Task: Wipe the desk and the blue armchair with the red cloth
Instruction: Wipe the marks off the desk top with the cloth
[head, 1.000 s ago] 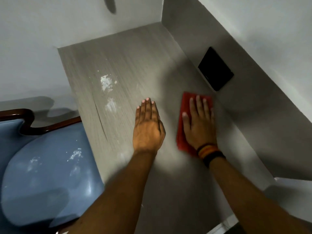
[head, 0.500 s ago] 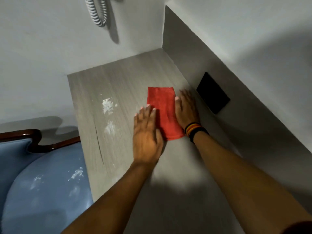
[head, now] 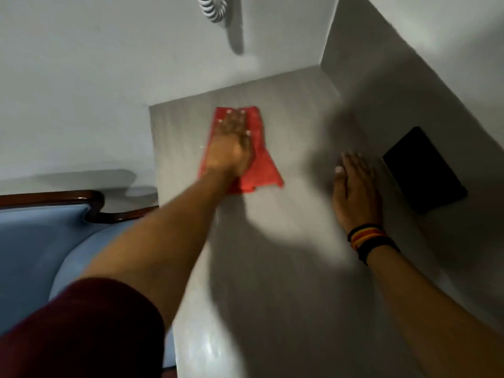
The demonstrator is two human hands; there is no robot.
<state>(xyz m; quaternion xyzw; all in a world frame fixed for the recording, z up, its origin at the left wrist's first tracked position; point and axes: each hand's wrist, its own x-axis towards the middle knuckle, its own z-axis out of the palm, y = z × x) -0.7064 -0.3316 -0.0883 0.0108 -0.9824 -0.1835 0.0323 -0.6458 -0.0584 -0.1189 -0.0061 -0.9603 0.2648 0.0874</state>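
- Now the left hand (head: 231,140) is pressing flat, fingers spread wide, on the red cloth (head: 255,159), pinning it to the desk (head: 286,241) near the far left corner rather than gripping it.
- Keeping the palm flat and the weight even should stop the cloth bunching; its near corner is sticking out loose.
- Overlapping passes toward the back wall look wise.
- The right hand (head: 354,189) is lying open and empty on the desk, bracing, just beside a black panel (head: 425,170).
- The blue armchair (head: 35,241) is waiting at the left, not yet being wiped.
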